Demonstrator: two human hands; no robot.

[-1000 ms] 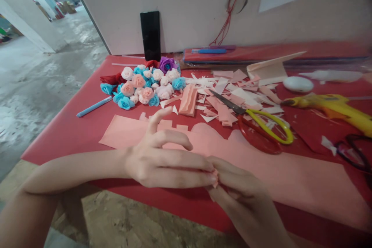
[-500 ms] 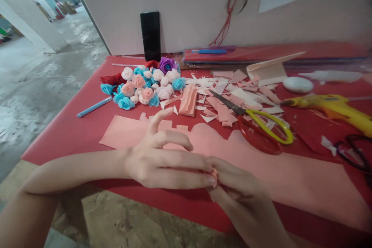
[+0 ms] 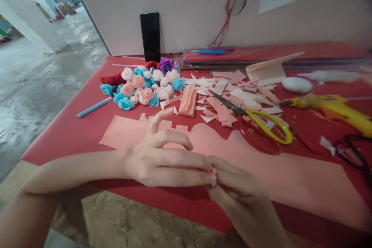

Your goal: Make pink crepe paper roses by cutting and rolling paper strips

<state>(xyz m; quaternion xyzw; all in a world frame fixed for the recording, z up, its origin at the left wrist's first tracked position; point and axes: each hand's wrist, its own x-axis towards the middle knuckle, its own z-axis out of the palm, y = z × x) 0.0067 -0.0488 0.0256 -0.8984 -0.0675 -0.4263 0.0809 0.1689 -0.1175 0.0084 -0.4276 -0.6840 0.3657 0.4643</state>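
Between my fingertips is a small rolled piece of peach crepe paper (image 3: 214,177), mostly hidden by the fingers. My left hand (image 3: 162,159) reaches across from the left and pinches it, with the upper fingers lifted and bent. From the right, my right hand (image 3: 241,188) grips the same piece, its fingers curled round. Under both hands lies a long peach paper strip (image 3: 302,178) with some scalloped cuts along its far edge. Beyond the hands, scissors (image 3: 242,112) with one yellow and one red handle rest on paper scraps. A folded peach paper piece (image 3: 188,100) lies left of them.
Paper flowers (image 3: 147,95) in several colours cluster at the back left, near a blue stick (image 3: 94,107). A black phone (image 3: 150,37) leans against the white board. On the right lie a yellow glue gun (image 3: 328,106), a white oval object (image 3: 297,84) and black-handled scissors (image 3: 351,151).
Both hands stay almost in place. The fingertips shift very slightly around the small peach paper piece.
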